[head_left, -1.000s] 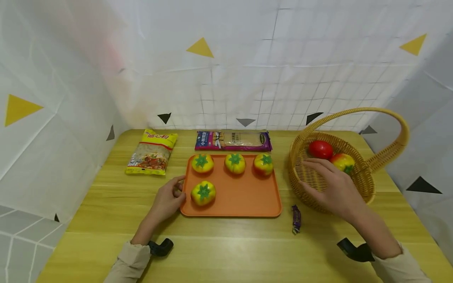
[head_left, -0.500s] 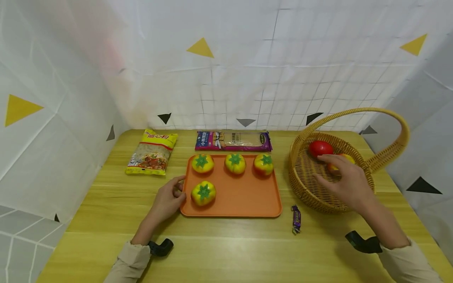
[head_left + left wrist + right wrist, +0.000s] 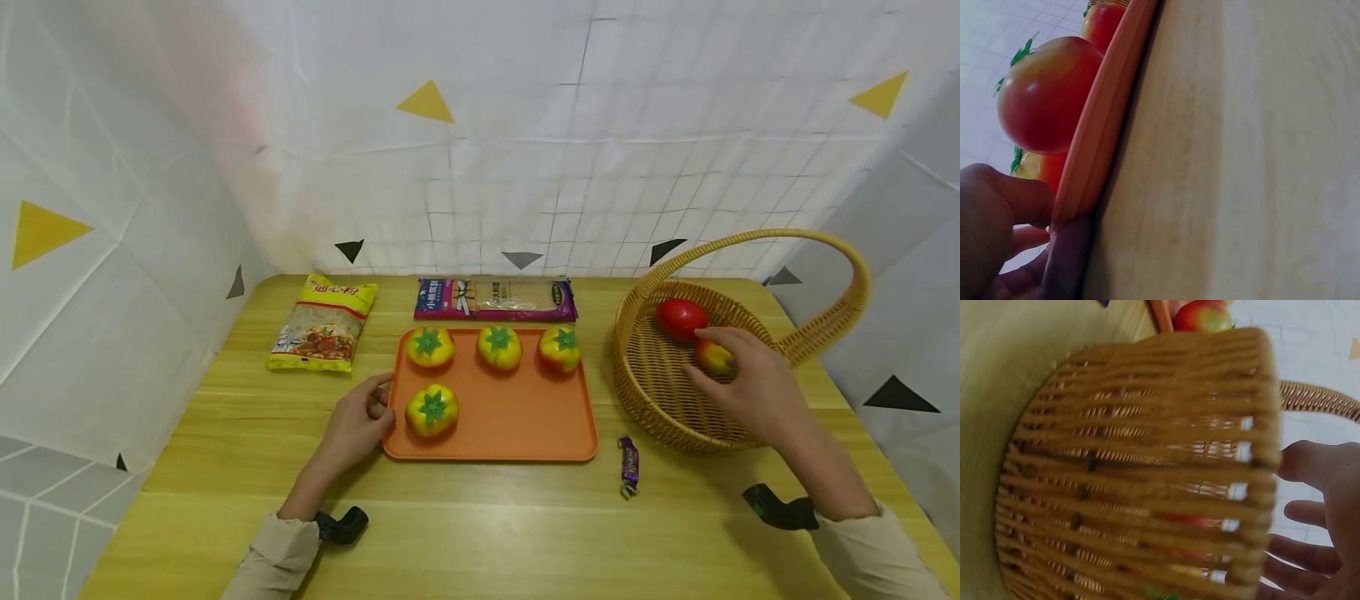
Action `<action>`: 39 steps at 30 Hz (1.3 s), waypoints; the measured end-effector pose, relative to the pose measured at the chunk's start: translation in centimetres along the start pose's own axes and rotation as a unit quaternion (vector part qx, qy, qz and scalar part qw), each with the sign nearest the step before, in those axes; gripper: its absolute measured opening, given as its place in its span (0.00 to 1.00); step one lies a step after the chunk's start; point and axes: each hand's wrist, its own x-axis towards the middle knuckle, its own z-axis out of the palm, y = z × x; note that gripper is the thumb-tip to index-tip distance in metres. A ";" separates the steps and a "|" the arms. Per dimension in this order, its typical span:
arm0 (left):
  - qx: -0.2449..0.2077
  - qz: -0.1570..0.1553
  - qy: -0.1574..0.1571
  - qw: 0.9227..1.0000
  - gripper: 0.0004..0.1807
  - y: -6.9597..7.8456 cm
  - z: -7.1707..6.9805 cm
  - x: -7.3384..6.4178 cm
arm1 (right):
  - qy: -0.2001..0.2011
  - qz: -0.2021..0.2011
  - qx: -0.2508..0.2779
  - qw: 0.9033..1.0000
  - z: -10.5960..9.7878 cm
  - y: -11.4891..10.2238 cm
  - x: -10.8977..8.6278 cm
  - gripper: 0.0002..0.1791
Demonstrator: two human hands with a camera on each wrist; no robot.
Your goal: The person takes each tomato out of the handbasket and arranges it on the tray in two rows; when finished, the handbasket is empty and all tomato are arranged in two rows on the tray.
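My left hand [image 3: 358, 423] grips the left rim of an orange tray [image 3: 517, 425], with the thumb on the edge. Several yellow-red toy tomatoes with green leaf tops lie on the tray, one of them a front tomato [image 3: 432, 410] near that hand. On the right, my right hand [image 3: 757, 387] hovers over a wicker basket [image 3: 652, 408], thumb and fingers spread apart. Between them, beneath, a yellow-red tomato [image 3: 715, 358] lies in the basket; whether they touch it cannot be told. Beside it is a red round fruit [image 3: 682, 320]. In the right wrist view the basket wall [image 3: 1147, 462] hides most of the inside.
A yellow macaroni bag [image 3: 322, 325] lies at the back left. Behind the tray is a purple noodle packet [image 3: 495, 300]. A purple wrapped candy [image 3: 628, 467] lies between tray and basket. The tall basket handle [image 3: 825, 325] arches over the basket's right side.
My right hand has moved rightward over the basket, from beside the yellow-red tomato to above it. My left hand and the tray have stayed still.
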 end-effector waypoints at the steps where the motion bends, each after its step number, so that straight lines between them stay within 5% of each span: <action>1: 0.000 0.001 0.000 1.000 0.32 0.0 0.0 0.0 | -0.003 0.004 -0.001 1.000 0.0 0.2 0.0 0.28; 20: 0.003 -0.002 0.003 1.000 0.32 -0.4 0.2 0.2 | -0.047 0.076 -0.042 0.995 0.4 3.8 0.4 0.28; 39: 0.008 -0.006 0.005 1.000 0.32 -0.3 0.2 0.2 | -0.093 0.061 -0.061 0.992 1.3 6.6 1.2 0.36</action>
